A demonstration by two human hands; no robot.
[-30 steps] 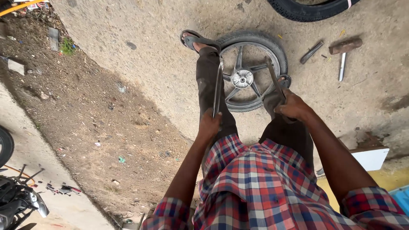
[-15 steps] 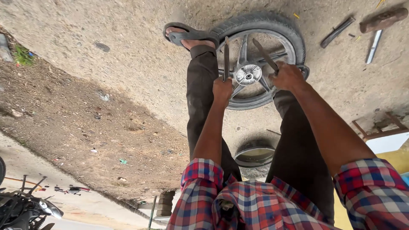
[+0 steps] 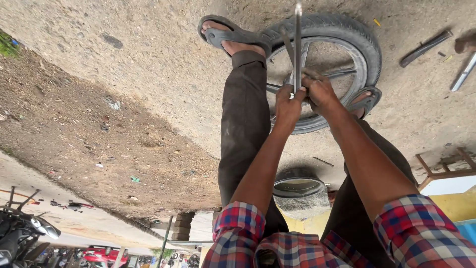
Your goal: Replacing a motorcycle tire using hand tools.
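Note:
A spoked wheel with a black tyre (image 3: pixel 364 42) lies flat on the sandy ground. My sandalled feet press on it, one (image 3: pixel 228 35) at its left edge and one (image 3: pixel 366 99) on its right rim. A long metal bar (image 3: pixel 298 44) stands upright over the hub. My left hand (image 3: pixel 289 103) and my right hand (image 3: pixel 321 92) are side by side, both closed around the bar's lower part. A second, darker bar (image 3: pixel 286 42) leans just left of it. The hub is hidden behind my hands.
Loose tools lie at the upper right: a dark bar (image 3: pixel 425 47) and a shiny metal tool (image 3: pixel 464 72). A wooden frame (image 3: pixel 442 171) stands at the right. Between my legs is a round stone-like block (image 3: pixel 300 196). A parked motorcycle (image 3: pixel 22 233) is at lower left.
My hands were apart, each on its own bar at the wheel. They have come together over the hub onto one upright bar. The view has moved closer to the wheel.

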